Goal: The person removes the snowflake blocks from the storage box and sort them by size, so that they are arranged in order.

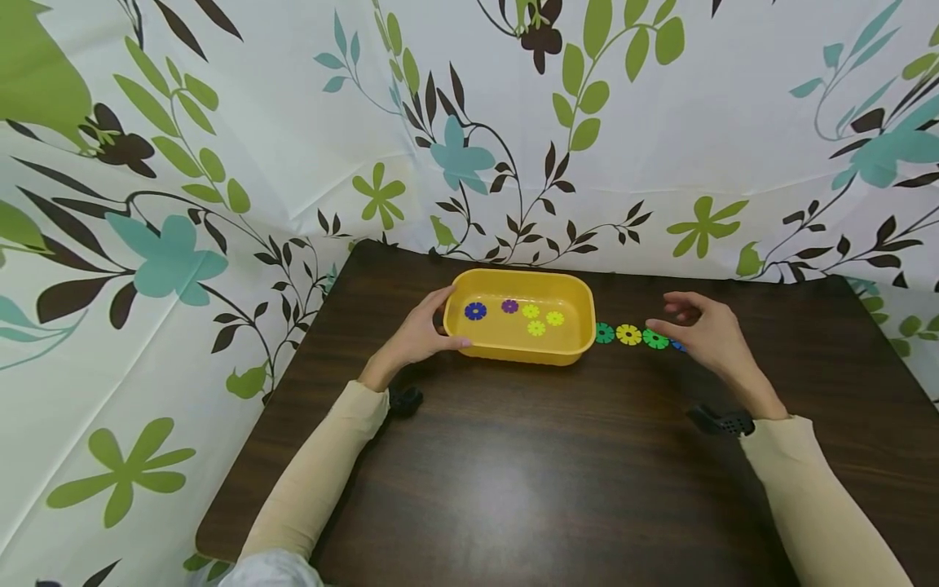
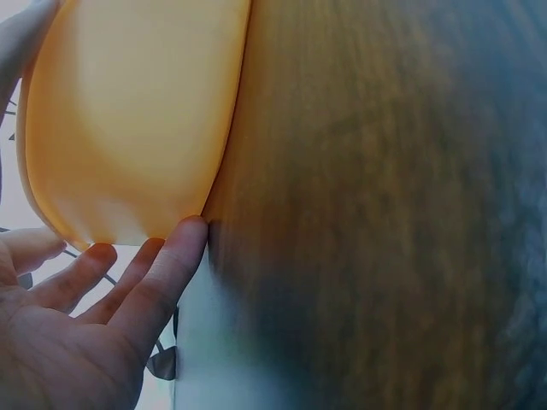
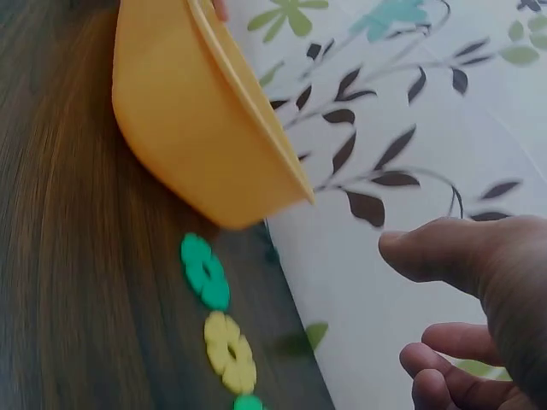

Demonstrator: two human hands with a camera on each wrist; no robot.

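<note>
Five scalloped discs (image 1: 509, 306); left hand (image 1: 418, 334) grips their smooth tub (image 1: 522, 355); right hand (image 1: 710, 330) unclenched.

1 yellow plastic tub (image 1: 517, 354); flat flower-shaped pcs vis.: 2 blue (image 1: 475, 311), 1 purple (image 1: 509, 306), 3 lime (image 1: 536, 328), 2 green (image 1: 605, 333), 1 yellow (image 1: 628, 334).

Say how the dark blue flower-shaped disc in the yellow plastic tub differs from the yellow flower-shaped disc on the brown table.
The blue disc is dark; the yellow disc is bright. The blue disc lies inside the tub; the yellow disc on the table. The blue disc sits apart; the yellow disc lines up between two green flower-shaped discs. Both have notched outlines.
</note>
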